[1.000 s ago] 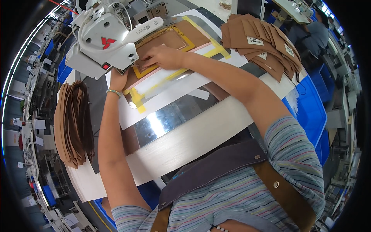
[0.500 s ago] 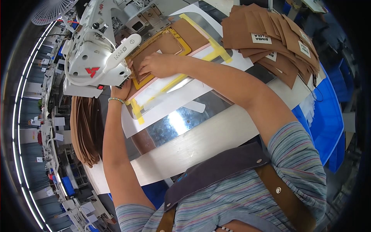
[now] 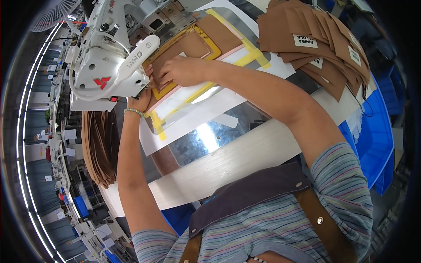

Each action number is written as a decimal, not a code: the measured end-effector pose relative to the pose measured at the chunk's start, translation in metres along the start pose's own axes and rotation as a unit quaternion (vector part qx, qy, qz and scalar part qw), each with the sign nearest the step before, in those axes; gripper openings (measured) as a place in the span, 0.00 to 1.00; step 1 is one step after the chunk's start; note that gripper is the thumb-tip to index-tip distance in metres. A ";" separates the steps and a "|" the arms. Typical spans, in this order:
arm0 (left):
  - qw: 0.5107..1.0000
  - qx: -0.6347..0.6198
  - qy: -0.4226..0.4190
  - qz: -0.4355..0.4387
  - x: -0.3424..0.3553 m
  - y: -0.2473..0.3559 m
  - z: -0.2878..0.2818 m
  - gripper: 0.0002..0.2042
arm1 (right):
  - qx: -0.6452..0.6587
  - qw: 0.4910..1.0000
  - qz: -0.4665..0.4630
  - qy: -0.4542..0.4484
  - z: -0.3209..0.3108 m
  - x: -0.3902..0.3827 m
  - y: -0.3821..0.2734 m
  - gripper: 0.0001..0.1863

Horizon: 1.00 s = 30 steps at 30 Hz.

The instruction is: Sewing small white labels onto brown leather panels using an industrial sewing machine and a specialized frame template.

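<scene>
A yellow-edged rectangular frame lies over a brown panel beneath the white sewing machine head. My right hand rests over the frame's near side, fingers bent and slightly apart, their tips down on the brown material inside. Just beyond its knuckles a small white piece peeks out. My left hand, a beaded bracelet at its wrist, lies at the frame's left end. The machine head covers part of it; the fingers that show are stretched out toward the right hand's fingertips.
Clear sheeting with yellow tape and white paper lies under the frame. Overlapping brown pieces with white labels are heaped at the right, beside a blue bin. More brown pieces stand stacked below the machine at the left.
The view has shifted slightly, so the table and heap sit a little farther right. Both hands stay at the frame, with only a slight shift of the right fingers.
</scene>
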State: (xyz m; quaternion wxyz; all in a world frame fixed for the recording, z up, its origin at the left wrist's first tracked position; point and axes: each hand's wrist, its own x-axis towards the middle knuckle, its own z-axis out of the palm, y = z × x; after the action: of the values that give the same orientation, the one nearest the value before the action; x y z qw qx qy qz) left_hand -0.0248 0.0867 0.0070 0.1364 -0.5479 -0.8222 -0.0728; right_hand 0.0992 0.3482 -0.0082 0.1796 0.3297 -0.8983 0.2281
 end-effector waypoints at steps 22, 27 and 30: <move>0.662 -0.703 0.084 -0.246 0.029 -0.027 0.008 0.21 | -0.013 0.995 0.025 -0.100 -0.011 0.033 -0.001 0.18; 0.655 -0.703 0.094 -0.258 0.027 -0.030 0.012 0.20 | -0.010 0.997 0.022 -0.077 -0.009 0.030 0.002 0.17; 0.761 -0.602 0.047 -0.236 0.017 -0.037 0.023 0.19 | -0.001 0.992 0.062 -0.108 -0.014 0.037 -0.001 0.17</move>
State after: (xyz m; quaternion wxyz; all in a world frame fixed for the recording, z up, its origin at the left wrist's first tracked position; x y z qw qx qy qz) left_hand -0.0683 0.0940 -0.0086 -0.2052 -0.3013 -0.7049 -0.6085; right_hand 0.0757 0.3355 0.0217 0.0673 0.2956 -0.9314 0.2016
